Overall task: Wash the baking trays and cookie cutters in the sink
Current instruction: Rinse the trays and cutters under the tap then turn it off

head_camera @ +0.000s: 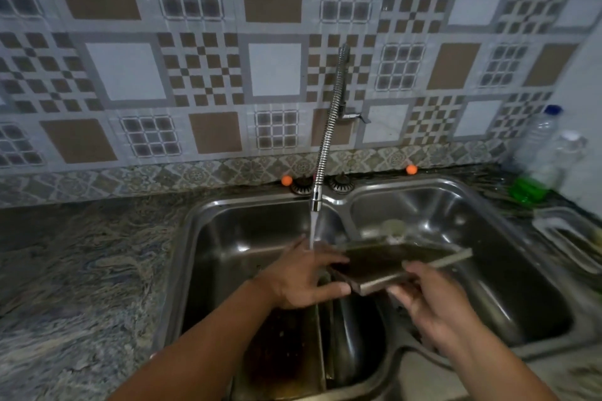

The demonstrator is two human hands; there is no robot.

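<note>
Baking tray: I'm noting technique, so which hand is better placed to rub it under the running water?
Probably the left hand. It grips the baking tray at the end nearest the water stream, which falls right by it. The right hand holds the near edge, farther from the flow.

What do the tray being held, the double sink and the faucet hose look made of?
Dark rectangular baking tray: probably metal with a dull, dark coating; thin stiff rim, no shine. Shiny double-basin sink: stainless steel, with bright streaky reflections. Ribbed silver faucet hose: flexible coiled metal, chrome-like gleam.
</note>
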